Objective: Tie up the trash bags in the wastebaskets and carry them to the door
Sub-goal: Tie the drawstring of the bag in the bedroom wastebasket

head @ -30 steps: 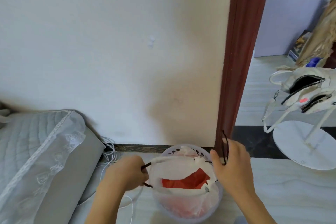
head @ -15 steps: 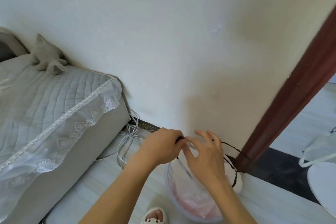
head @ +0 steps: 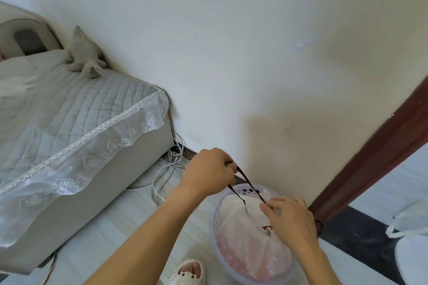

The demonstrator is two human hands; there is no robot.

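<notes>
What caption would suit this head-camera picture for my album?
Tying up: the left hand grips the dark drawstring of the white trash bag in the wastebasket while the right hand pinches a strand.

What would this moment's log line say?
left hand: grips drawstring | right hand: pinches drawstring | trash bag: inside wastebasket

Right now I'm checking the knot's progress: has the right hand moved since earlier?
Yes. The right hand has moved right and down, off the left hand, toward the door frame.

no readable text, labels, brands, numbers or signs on anything in view
</notes>
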